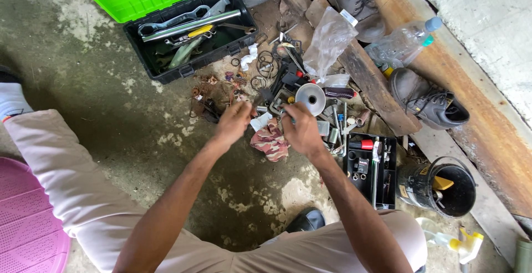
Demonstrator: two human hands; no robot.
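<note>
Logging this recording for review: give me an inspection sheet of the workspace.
Surface: stained concrete floor.
Job's things: small parts pile, patterned rag, metal funnel.
Clutter: open green toolbox, black parts tray, black bucket, plastic bottle, shoes, wooden plank.
Hands: left hand and right hand over the pile; contents blurred.
Cables: nothing seen.
Surroundings: pink stool, white wall.

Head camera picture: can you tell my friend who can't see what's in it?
Seen from above, a person's left hand and right hand meet over a pile of small metal parts on a concrete floor; what the fingers hold is too blurred to tell. An open green-lidded toolbox, a patterned rag, worn shoes and a black bucket surround them.
</note>
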